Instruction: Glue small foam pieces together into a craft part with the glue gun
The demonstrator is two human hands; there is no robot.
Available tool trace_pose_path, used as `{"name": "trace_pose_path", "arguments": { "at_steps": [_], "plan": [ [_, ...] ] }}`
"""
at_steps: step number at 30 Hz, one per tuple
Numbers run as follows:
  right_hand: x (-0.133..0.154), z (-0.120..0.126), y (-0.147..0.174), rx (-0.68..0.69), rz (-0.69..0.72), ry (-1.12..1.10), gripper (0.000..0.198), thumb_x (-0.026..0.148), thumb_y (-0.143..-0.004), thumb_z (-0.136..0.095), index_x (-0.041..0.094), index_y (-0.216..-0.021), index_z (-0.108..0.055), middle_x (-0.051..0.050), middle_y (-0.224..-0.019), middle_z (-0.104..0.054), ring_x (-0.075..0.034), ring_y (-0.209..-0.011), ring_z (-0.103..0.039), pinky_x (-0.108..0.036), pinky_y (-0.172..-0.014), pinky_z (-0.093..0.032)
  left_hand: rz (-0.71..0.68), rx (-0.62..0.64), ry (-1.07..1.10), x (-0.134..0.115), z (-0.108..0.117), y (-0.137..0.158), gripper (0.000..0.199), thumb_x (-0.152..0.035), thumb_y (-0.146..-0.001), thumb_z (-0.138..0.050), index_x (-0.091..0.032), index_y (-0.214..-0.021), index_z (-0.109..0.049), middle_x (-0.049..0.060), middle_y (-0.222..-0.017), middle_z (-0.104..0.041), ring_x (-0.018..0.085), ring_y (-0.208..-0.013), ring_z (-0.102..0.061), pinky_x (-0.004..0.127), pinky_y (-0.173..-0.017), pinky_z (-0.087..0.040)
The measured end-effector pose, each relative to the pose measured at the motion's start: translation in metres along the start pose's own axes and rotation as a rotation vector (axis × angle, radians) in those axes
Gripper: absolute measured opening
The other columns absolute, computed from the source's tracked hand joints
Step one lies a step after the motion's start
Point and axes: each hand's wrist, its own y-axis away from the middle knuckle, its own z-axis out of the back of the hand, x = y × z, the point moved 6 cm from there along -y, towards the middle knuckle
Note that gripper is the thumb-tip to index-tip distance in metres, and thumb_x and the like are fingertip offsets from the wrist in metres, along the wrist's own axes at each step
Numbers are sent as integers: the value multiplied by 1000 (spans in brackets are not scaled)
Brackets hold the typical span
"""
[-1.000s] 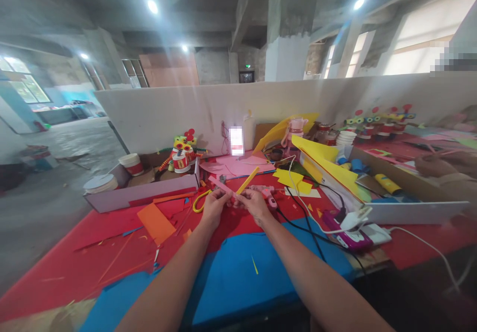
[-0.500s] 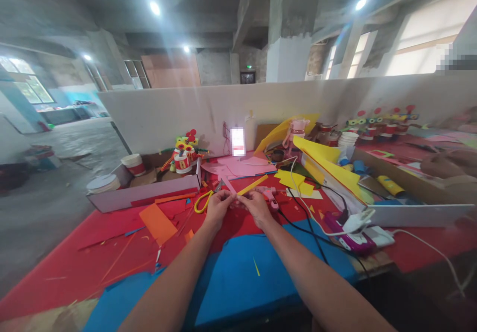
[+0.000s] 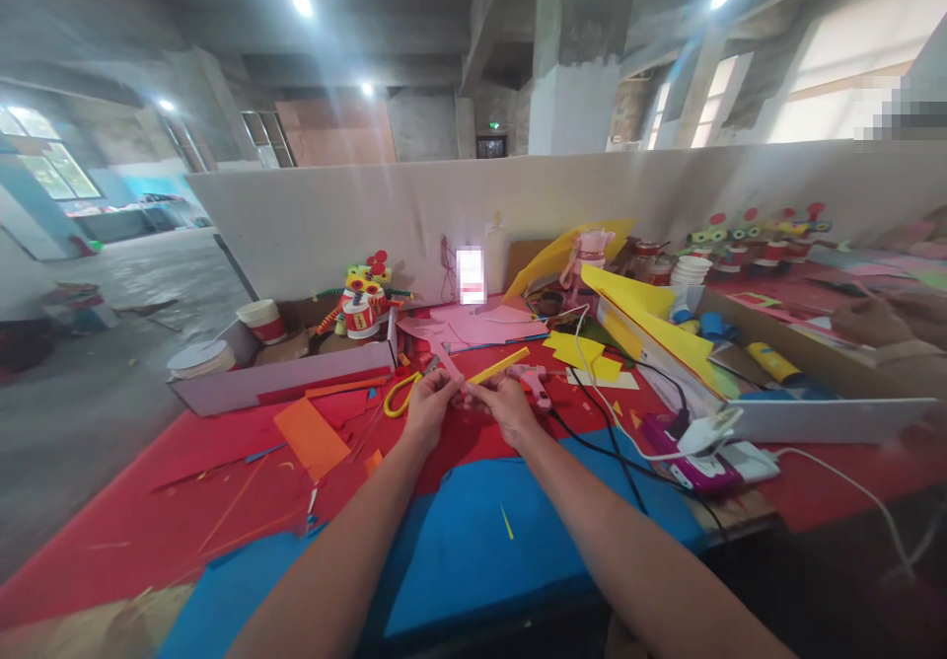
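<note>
Head view: over the last second the pink strip [image 3: 447,358] and yellow strip [image 3: 503,366] have swung round clockwise, the pink now slanting more steeply and the yellow lying flatter. Both hands are closed in a fingertip pinch, the left hand [image 3: 432,406] on the pink strip and the right hand [image 3: 512,406] on the yellow, where the two come together above the bench [image 3: 118,511]. Fingers hide whether they are joined. This seems to be angle-setting rather than fastening, as the glue gun [image 3: 534,385] lies unheld beside the right hand
</note>
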Motion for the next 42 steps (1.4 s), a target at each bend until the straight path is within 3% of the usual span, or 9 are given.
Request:
{"name": "trace_pose_path", "arguments": {
  "at_steps": [8,15,21,26,35,42],
  "plan": [
    [3,6,-3,-96,83,-54,37,44,-47,-84,16,-65,-65,0,-58,-66,-17,-56,-63,-33,-65,-55,14,41,-63,-1,-5,2,30,-40,-66,-76,-15,-65,-61,-1,-53,-58,8,-47,-48,22,-50,-37],
    [6,5,-3,-40,65,31,34,43,-51,-82,16,-66,-68,-2,-60,-68,-16,-59,-62,-29,-64,-52,-6,28,-146,-2,-1,1,29,-39,-65,-76,-15,-60,-60,-1,-49,-57,8,-46,-47,22,-51,-35],
    [6,9,-4,-64,107,80,33,45,-55,-79,16,-62,-67,-3,-58,-68,-17,-56,-62,-29,-62,-50,23,97,-80,0,-8,1,31,-42,-65,-77,-15,-66,-61,0,-55,-62,9,-46,-48,22,-49,-36],
    [4,8,-7,-81,107,78,36,50,-55,-78,18,-58,-65,-3,-56,-68,-19,-55,-64,-31,-60,-51,7,25,-86,-2,-2,0,34,-42,-62,-78,-15,-62,-58,-1,-51,-59,8,-44,-48,21,-47,-36],
    [20,37,-17,-271,207,56,39,55,-54,-77,19,-54,-62,-2,-52,-64,-18,-54,-63,-29,-60,-52,-51,-60,-86,-8,12,-5,32,-41,-60,-78,-16,-58,-57,-2,-46,-56,8,-39,-45,22,-43,-35],
    [37,47,-14,-312,304,-98,37,51,-58,-77,18,-64,-61,2,-54,-61,-14,-55,-61,-29,-64,-53,-39,-76,-63,-6,16,-8,32,-40,-59,-79,-16,-59,-57,-3,-46,-55,7,-39,-46,21,-42,-35]
  ]
}}
